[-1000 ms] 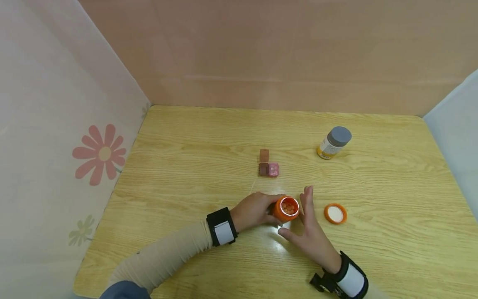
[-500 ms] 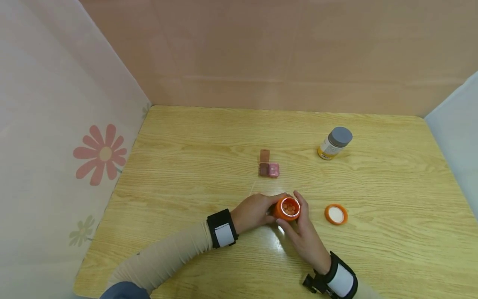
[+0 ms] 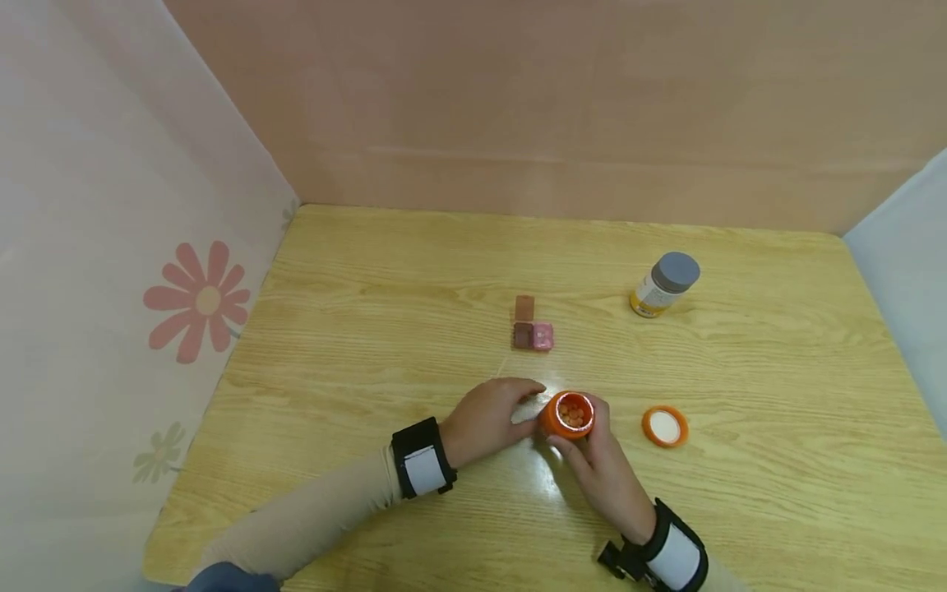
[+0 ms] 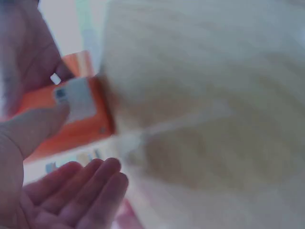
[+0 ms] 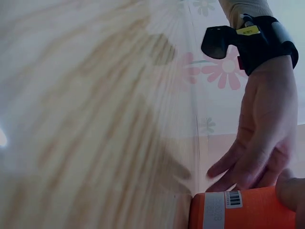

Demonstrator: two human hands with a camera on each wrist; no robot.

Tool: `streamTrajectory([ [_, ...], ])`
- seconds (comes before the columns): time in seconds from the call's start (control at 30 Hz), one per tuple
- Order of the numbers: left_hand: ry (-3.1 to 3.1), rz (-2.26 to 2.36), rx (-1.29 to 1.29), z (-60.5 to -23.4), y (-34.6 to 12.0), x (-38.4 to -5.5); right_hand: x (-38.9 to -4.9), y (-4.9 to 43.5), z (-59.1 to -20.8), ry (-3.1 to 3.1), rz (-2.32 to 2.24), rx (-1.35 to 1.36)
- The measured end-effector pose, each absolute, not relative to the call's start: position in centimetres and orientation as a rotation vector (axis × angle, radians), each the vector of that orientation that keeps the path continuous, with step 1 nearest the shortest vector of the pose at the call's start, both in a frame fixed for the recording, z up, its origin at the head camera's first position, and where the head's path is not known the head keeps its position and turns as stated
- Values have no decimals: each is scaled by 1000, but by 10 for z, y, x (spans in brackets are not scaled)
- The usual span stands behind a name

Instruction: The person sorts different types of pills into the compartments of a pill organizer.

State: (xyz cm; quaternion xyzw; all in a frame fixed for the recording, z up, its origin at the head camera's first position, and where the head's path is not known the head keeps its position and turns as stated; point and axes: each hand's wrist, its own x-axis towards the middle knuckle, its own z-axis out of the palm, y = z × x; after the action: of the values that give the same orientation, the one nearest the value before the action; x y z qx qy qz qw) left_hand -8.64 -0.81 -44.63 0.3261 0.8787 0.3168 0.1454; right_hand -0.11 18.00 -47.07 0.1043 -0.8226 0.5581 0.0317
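An orange pill bottle (image 3: 549,422), uncapped, stands on the wooden table with several small orange tablets (image 3: 571,414) visible inside. My right hand (image 3: 608,473) grips it from the right, thumb in front and fingers behind. On the other side is my left hand (image 3: 484,419), its fingers parted from the bottle and extended. In the left wrist view, my left thumb (image 4: 35,126) overlaps the bottle's white label (image 4: 78,101) while the fingers spread below. The right wrist view shows the bottle (image 5: 257,208) upright against the tabletop, with the left hand (image 5: 267,124) beside it.
The bottle's orange lid (image 3: 664,426) lies to the right, white inner side up. A second bottle with a grey cap (image 3: 675,271) stands at the back right. Behind the hands sit a pink square piece (image 3: 543,336), a dark brown one (image 3: 522,335) and a lighter brown one (image 3: 524,308).
My right hand has closed in on the bottle from the right and taken hold of it. The left hand has let go and drawn back slightly to the left.
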Motion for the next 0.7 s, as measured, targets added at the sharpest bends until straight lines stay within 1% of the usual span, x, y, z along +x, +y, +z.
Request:
streamTrajectory([
  [0.1,2622,1042,783,-439,-19,-97,-1,180,-470,-2531,1698,332],
  [0.23,2679,1167,656,-434,-29,-120,-4,180,-470,-2508,1695,380],
  [0.53,2478,1056,571,-446,-25,-182,-4,181,-470,-2506,1724,397],
  [0.7,2401,1017,574,-449,-20,-198,-3,181,-469,-2512,1705,398],
])
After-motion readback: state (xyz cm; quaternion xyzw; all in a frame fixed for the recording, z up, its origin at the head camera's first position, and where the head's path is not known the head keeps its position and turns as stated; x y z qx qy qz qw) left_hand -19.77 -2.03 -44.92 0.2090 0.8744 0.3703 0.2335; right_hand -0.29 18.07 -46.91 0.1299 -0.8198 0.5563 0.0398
